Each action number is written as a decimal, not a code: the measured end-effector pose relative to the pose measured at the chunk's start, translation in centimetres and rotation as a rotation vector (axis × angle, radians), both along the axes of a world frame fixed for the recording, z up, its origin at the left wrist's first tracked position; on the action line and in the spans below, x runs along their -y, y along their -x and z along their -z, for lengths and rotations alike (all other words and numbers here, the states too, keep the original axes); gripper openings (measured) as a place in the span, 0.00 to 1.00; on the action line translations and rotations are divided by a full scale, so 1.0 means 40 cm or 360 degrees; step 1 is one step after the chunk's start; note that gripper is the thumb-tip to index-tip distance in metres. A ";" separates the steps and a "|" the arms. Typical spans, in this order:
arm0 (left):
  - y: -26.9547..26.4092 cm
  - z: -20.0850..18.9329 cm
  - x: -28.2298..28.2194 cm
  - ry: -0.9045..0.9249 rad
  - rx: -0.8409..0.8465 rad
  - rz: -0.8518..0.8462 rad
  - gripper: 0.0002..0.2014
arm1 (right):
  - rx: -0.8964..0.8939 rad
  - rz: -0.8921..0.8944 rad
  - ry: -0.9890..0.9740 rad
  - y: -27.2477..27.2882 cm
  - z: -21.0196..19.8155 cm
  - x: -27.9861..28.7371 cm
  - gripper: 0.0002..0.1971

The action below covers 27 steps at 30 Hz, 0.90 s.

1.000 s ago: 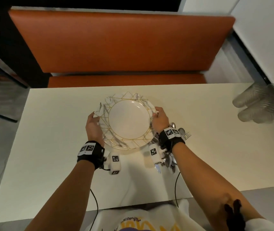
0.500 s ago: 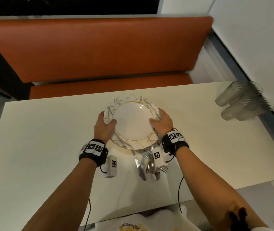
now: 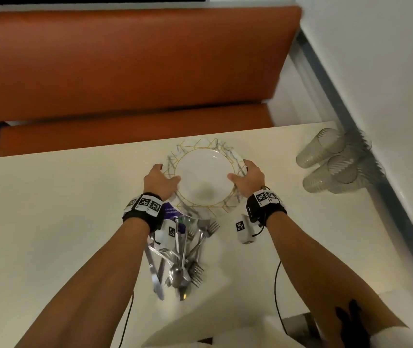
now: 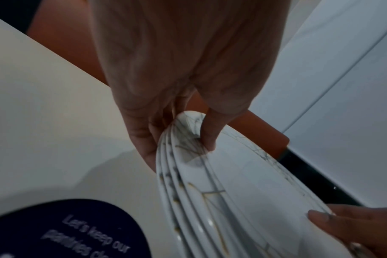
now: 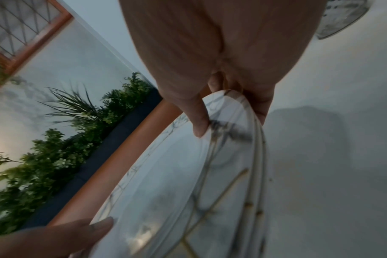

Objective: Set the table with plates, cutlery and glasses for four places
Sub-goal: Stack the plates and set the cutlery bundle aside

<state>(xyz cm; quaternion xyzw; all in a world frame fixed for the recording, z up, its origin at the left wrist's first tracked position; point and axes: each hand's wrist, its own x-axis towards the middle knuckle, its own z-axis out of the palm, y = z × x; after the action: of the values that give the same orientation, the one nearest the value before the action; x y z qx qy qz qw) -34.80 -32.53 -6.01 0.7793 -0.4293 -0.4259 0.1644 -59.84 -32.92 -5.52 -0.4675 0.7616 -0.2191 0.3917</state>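
Observation:
A stack of white plates [image 3: 204, 177] with gold and grey rim lines is held above the cream table [image 3: 49, 222]. My left hand [image 3: 161, 180] grips its left rim, thumb on top, fingers under. My right hand [image 3: 247, 178] grips the right rim the same way. The left wrist view shows several stacked plate [image 4: 210, 200] edges pinched by my left hand [image 4: 183, 139]. In the right wrist view my right hand [image 5: 221, 111] pinches the plate stack [image 5: 188, 192]. A pile of forks, spoons and knives [image 3: 180, 262] lies just in front of the plates. Clear glasses [image 3: 336, 162] lie at the right edge.
An orange bench [image 3: 125, 71] runs along the table's far side. A white wall [image 3: 389, 71] borders the right. A dark round coaster with white print [image 3: 171, 210] lies beside the cutlery, also in the left wrist view [image 4: 66, 230]. Green plants [image 5: 66, 139] show in the right wrist view.
The plate stack in both hands has come off the cutlery, moved right and away, toward the far edge. The cutlery pile and coaster now lie uncovered.

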 end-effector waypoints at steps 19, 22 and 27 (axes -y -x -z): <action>0.311 0.096 -0.059 -0.0090 0.0180 0.0615 0.35 | -0.0188 0.0263 -0.0264 0.310 0.125 -0.185 0.35; 0.338 0.110 -0.082 -0.0054 0.0128 0.0688 0.31 | -0.0236 0.0299 -0.0263 0.341 0.130 -0.220 0.36; 0.370 0.118 -0.106 -0.0071 0.0158 0.0885 0.22 | -0.0350 0.0383 -0.0309 0.365 0.137 -0.255 0.38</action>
<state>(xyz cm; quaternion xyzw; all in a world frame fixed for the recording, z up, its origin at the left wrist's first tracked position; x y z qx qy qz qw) -49.59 -28.29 -10.75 0.6550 -0.6246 -0.4253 0.0029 -74.45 -22.72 -10.99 -0.3542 0.8678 -0.1374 0.3205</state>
